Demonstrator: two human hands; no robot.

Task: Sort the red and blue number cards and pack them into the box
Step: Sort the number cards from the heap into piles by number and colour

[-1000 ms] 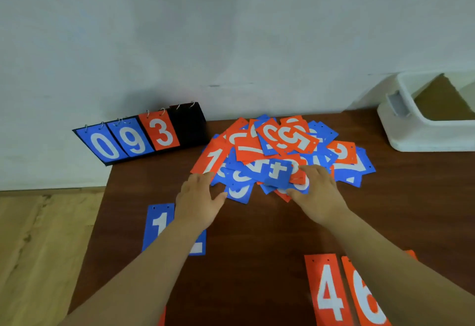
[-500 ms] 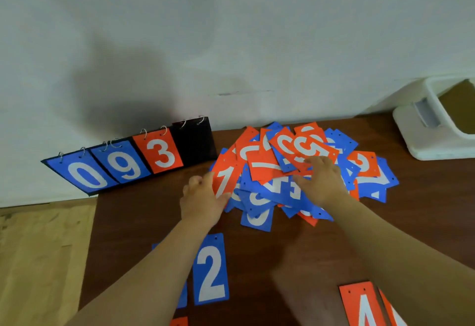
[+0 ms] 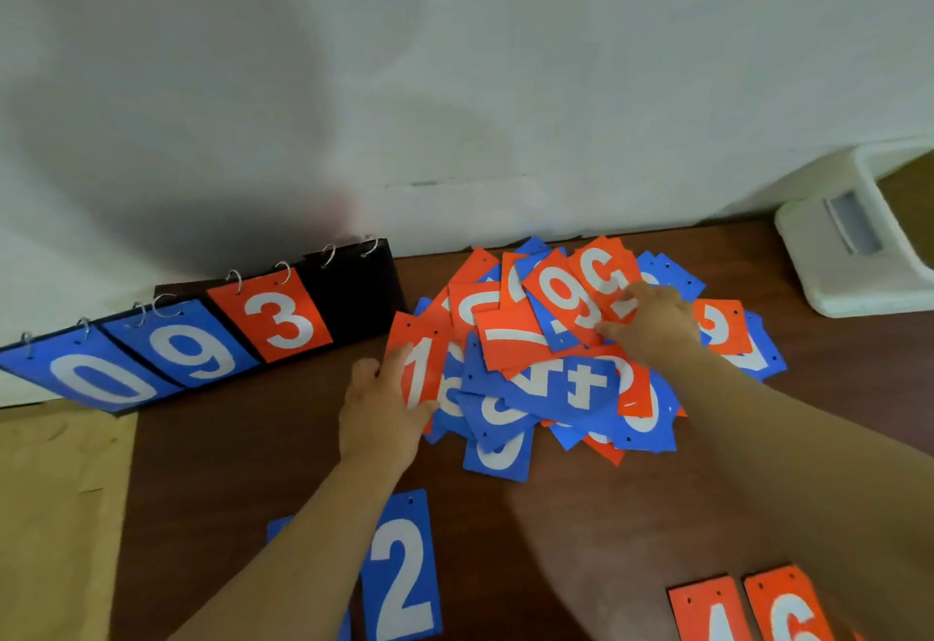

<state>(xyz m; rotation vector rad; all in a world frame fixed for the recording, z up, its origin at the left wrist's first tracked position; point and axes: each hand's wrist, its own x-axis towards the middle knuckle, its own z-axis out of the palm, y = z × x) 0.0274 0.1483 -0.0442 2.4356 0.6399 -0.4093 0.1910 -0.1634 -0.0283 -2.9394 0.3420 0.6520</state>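
Since 0.5 s ago my right hand (image 3: 652,322) has slid deeper over the pile (image 3: 556,388), onto red 9 (image 3: 561,299) and red 5 (image 3: 604,269), fingers flat, holding nothing. By the table's (image 3: 581,514) near edge lie blue 2 (image 3: 402,580), red 4 (image 3: 707,612) and red 6 (image 3: 786,610). My left hand (image 3: 381,413) curls loosely at red 1 (image 3: 419,367); pinched or not, I cannot tell. Sorting is midway, I judge; next, lift 1 red card clear. The box (image 3: 849,281) waits at the far right corner; the scoreboard (image 3: 202,342), far left, reads 0 9 3.
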